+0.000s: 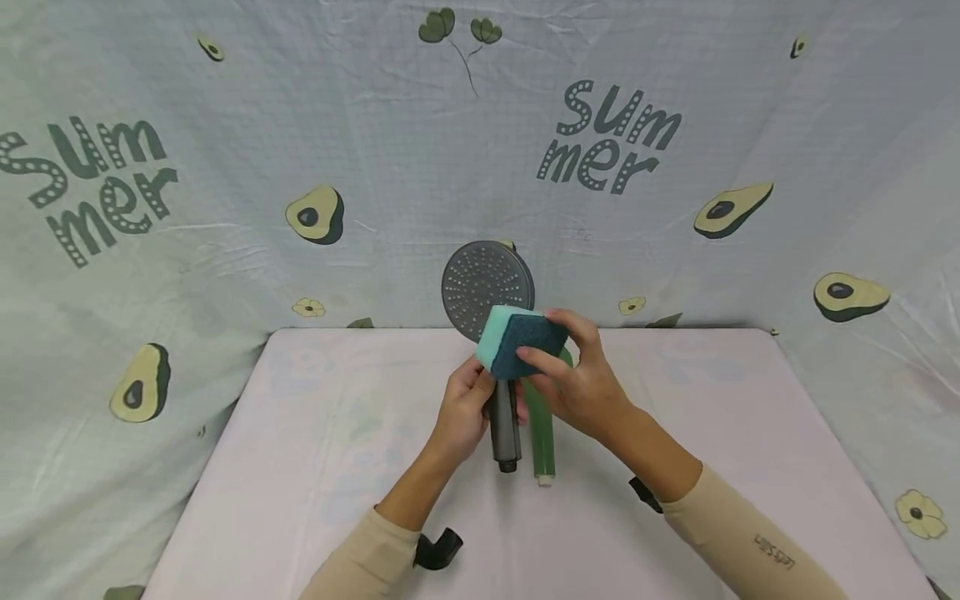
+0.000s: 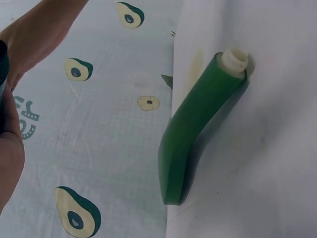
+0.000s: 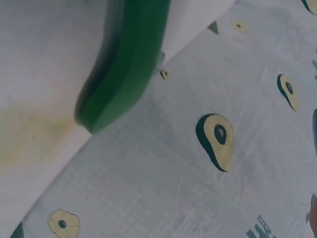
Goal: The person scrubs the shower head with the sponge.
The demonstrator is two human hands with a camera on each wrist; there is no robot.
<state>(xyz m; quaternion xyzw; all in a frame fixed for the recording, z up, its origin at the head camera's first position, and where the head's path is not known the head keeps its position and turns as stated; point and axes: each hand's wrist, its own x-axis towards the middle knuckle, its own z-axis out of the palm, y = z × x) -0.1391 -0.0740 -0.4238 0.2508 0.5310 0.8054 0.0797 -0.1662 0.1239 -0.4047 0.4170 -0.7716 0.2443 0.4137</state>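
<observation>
While the grey shower head (image 1: pixel 483 279) is gripped by its handle in the curled left hand (image 1: pixel 461 412), a teal sponge (image 1: pixel 528 342) is pinched before it by the right hand (image 1: pixel 588 387), in the head view. By the left wrist view, a green tube (image 2: pixel 190 129) is shown on the table (image 2: pixel 282 163); by the right, its bent end.

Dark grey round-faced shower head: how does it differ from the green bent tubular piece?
The shower head is gripped by the left hand; the green piece lies on the table. The shower head's tip is dark; the green piece's is white. The shower head shows a round, dotted face; the green piece shows none in these views. Both have a long, narrow section.
</observation>
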